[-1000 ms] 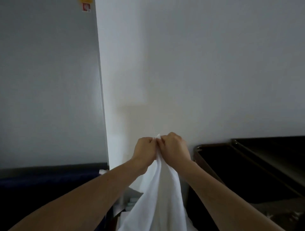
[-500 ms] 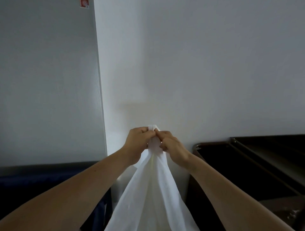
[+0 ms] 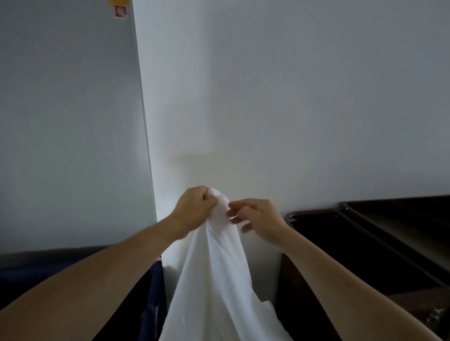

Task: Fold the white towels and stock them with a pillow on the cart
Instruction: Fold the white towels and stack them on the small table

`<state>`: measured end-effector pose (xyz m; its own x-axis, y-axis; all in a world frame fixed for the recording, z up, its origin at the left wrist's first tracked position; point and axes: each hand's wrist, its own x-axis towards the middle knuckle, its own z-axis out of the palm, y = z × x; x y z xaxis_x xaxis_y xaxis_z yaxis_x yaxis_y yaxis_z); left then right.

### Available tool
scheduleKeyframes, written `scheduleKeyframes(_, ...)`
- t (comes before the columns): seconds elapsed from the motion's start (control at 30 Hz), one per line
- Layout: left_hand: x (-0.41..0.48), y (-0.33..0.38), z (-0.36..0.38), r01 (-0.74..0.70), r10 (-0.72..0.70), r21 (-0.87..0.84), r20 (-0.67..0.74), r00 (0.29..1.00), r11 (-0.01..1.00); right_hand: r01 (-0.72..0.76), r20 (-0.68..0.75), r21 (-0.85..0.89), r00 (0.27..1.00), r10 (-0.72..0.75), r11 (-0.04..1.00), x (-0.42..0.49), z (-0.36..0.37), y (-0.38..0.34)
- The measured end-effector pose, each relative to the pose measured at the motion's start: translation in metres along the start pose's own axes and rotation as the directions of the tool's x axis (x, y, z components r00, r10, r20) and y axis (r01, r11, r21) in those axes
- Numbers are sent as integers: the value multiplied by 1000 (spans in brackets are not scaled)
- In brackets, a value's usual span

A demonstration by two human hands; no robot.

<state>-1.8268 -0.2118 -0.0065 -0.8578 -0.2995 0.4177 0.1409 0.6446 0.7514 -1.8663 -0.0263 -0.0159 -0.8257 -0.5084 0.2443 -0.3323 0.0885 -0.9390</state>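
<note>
White towel (image 3: 214, 280) held up in mid-air before a plain white wall (image 3: 292, 109), seen from the head-worn camera. It is bunched at the top and hangs in long folds that run out of the bottom edge of the frame.

The left hand (image 3: 194, 210) grips the gathered top of the cloth in a closed fist, fingers curled round it. The right hand (image 3: 261, 220) sits just beside it with its fingers loosely bent and spread, and its fingertips (image 3: 230, 213) lie against the towel's right edge. Whether thumb and forefinger actually pinch the fabric cannot be told.

To the left of the wall stands a pale grey panel (image 3: 68, 121), meeting it in a straight vertical edge. Near the panel's top is a small red-and-white sticker (image 3: 120, 11) with a round emblem, and a scrap of yellow (image 3: 119, 2) shows just above it at the frame's edge. Any writing on either is too small to read.

At lower right a dark brown unit (image 3: 365, 243) stands against the wall, with slanting rails and a rounded metal corner fitting (image 3: 291, 215). The towel hangs just to its left. At lower left, below the grey panel, a strip of navy fabric (image 3: 152, 292) drops beside the towel. The room is dim, and the brightest patch lies on the wall behind the hands.
</note>
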Motion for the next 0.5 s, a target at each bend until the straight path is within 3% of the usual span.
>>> scheduleKeyframes(0.07, 13, 15, -12, -23, 11, -125, -94, 996, 992, 24, -129, -161, 991, -45, 987, 5, -9, 3)
scheduleKeyframes(0.17, 41, 64, -38, -107, 21, -384, -222, 975, 917, 47, -68, -284, 995, -69, 958, 5, -19, 2)
scheduleKeyframes(0.27, 70, 119, -60, -114, -80, -752, -216, 973, 649, 62, -40, -310, 996, -78, 949, 4, -6, -3)
scheduleKeyframes(0.3, 76, 132, -62, -125, -51, -774, -199, 979, 621, 68, -84, -305, 992, -98, 950, 3, 1, -5)
scheduleKeyframes(0.43, 82, 149, -52, -175, 128, -508, -125, 984, 843, 115, -208, -554, 940, -271, 825, 2, 19, -5)
scheduleKeyframes(0.5, 77, 142, -45, -194, 187, -487, -63, 980, 852, 129, -196, -540, 942, -273, 832, 3, 10, -3)
